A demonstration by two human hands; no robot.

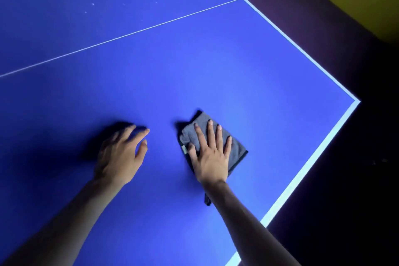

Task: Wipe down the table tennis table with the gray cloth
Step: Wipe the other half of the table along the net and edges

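Gray cloth (pixel 218 147), folded, lies lower center on the blue tabletop (pixel 194 60); right hand (pixel 210 157) presses it flat-fingered for wiping, left hand (pixel 121 153) rests released, steadying.

The right hand (pixel 210 157) presses flat, fingers spread, on the folded gray cloth (pixel 235 147) on the blue table (pixel 194 60), near its corner. The left hand (pixel 121 153) is beside it, fingers loosely bent.
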